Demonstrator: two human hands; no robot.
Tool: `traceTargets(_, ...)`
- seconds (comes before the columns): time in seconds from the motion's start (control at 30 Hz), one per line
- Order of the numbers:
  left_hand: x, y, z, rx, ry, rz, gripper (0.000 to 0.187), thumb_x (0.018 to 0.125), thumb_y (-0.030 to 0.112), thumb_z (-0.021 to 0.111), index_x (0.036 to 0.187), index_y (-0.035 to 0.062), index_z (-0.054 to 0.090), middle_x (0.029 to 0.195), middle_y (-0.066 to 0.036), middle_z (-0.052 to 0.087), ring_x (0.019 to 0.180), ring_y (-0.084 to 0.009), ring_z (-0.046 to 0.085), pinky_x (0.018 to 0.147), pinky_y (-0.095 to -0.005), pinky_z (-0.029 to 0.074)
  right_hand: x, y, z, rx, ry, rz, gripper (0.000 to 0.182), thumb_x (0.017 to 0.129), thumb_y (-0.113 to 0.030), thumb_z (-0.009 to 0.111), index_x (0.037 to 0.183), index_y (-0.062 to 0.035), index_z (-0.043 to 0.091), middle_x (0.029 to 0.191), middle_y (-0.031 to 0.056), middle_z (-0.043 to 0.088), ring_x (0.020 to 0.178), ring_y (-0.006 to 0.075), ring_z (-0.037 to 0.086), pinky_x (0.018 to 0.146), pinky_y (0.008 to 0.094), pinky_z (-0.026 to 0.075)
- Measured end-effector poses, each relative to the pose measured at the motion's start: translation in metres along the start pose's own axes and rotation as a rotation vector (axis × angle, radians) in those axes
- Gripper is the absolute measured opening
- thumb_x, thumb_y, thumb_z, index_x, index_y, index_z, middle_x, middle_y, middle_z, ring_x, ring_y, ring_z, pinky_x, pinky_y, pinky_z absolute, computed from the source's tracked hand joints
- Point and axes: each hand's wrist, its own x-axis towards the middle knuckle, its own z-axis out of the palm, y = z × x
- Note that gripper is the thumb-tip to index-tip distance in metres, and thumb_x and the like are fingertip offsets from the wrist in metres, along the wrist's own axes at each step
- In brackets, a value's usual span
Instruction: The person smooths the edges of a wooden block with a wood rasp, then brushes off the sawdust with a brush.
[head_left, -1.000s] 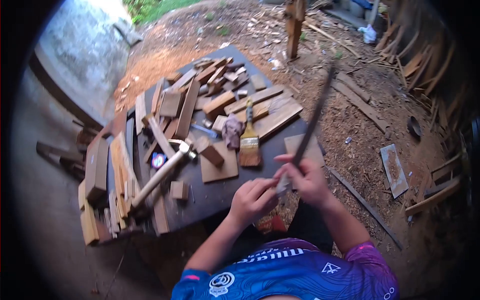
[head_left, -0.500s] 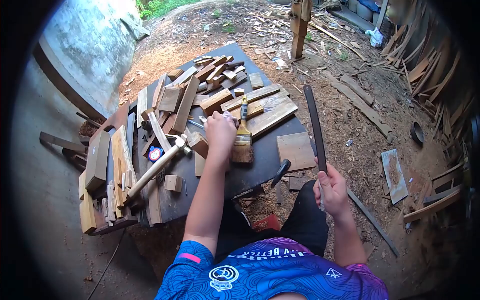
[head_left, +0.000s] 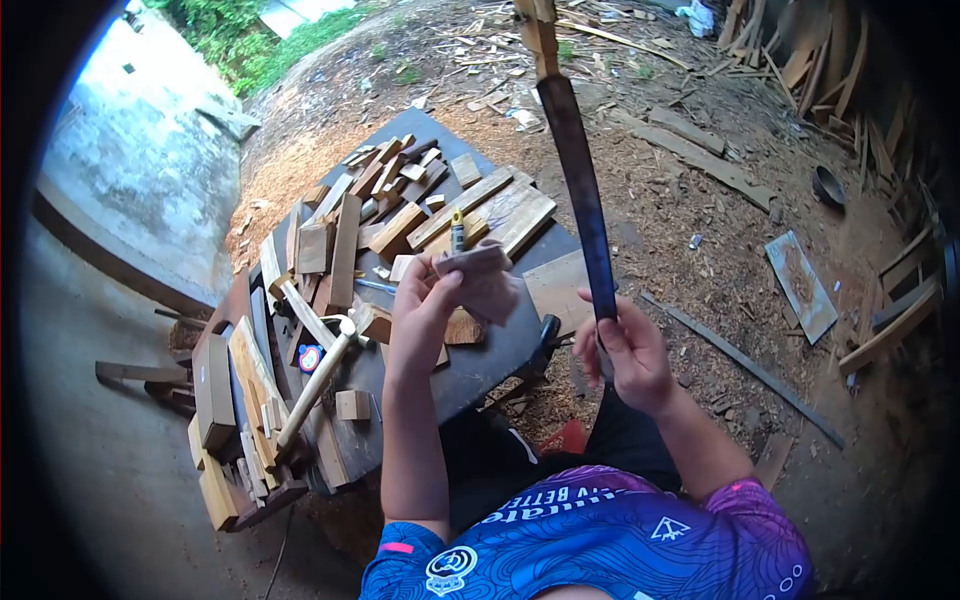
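Head cam: left hand (head_left: 425, 310) pinches a rag (head_left: 487, 275); right hand (head_left: 625, 350) grips upright blade (head_left: 582, 205). Prob. wiping step; next needs rag brought onto blade.

Daylight falls on an outdoor yard of bare earth (head_left: 690, 190) strewn with sawdust, offcuts and planks. A dark worktop (head_left: 500, 345) stands near a grey concrete wall (head_left: 130, 200), with green plants (head_left: 225, 35) beyond and stacked timber (head_left: 860, 60) at the right edge.

A dark table (head_left: 500, 355) carries piled wood offcuts (head_left: 345, 225); a hammer (head_left: 318, 375) lies at their near edge, a paintbrush (head_left: 457, 232) among the planks, sawdust ground (head_left: 690, 200) beyond.
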Motion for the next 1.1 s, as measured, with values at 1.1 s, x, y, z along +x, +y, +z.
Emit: traceTargets(1.1,-0.046,0.015,0.038,0.269,-0.068,-0.062,0.029,0.103,0.026,0.071,0.113,-0.0010,0.075,0.089,0.002,0.073,0.079,-0.0038,0.063,0.069,-0.0211,0.048,0.018,-0.053,0.000,-0.578,0.011,-0.294,0.024,0.108,-0.015,0.056,0.113,0.0029,0.070,0.096,0.0183,0.071,0.087,0.0309,0.071,0.078,0.0378,0.055)
